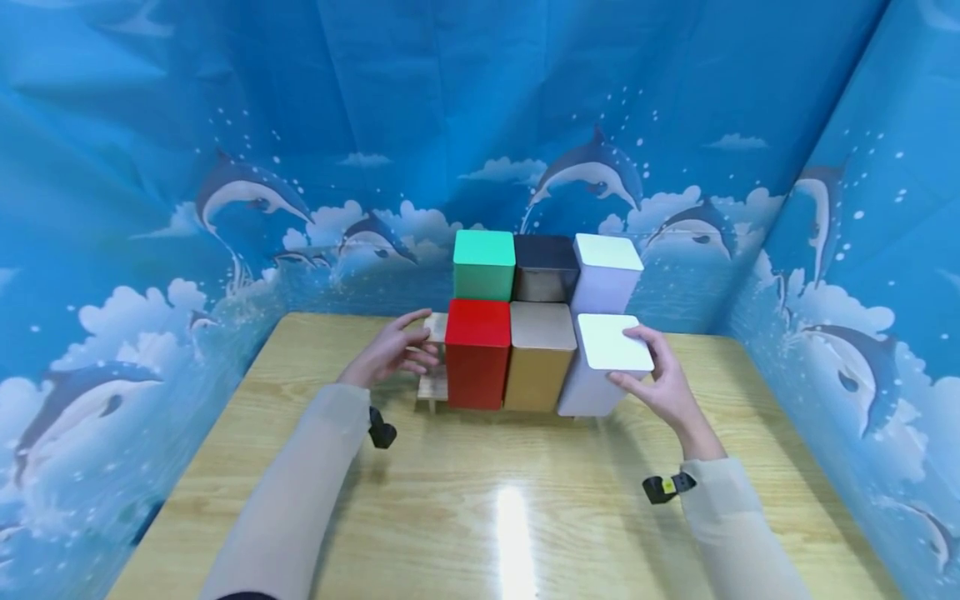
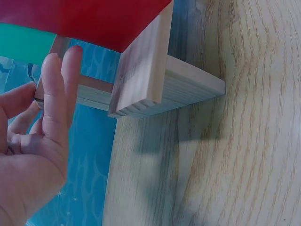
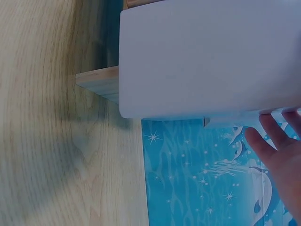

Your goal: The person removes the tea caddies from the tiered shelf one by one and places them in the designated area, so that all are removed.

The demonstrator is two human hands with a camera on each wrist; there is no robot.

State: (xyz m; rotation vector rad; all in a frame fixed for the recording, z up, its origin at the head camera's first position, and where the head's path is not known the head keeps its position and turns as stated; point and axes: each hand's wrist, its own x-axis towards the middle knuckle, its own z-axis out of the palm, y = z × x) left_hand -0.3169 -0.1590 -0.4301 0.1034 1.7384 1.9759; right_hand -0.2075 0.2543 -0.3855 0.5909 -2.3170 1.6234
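Observation:
Two rows of tall boxes with rounded corners stand on a low wooden rack (image 1: 432, 387). In the front row are a red box (image 1: 477, 358), a gold box (image 1: 542, 358) and a white box (image 1: 600, 387). My right hand (image 1: 663, 383) grips the white box near its top right corner, thumb at the front and fingers on the right side. In the right wrist view, its fingertips (image 3: 256, 141) meet the box's side. My left hand (image 1: 393, 350) is at the rack's left end, beside the red box, fingers spread and relaxed. Its fingertips are close to a slat end (image 2: 61, 44); contact is unclear.
Behind stand a green box (image 1: 484, 271), a black box (image 1: 546, 275) and another white box (image 1: 607, 275). The rack stands on a wood-grain table (image 1: 420, 517), near its back edge. A blue dolphin-print curtain (image 1: 420, 125) surrounds the table at the back and sides.

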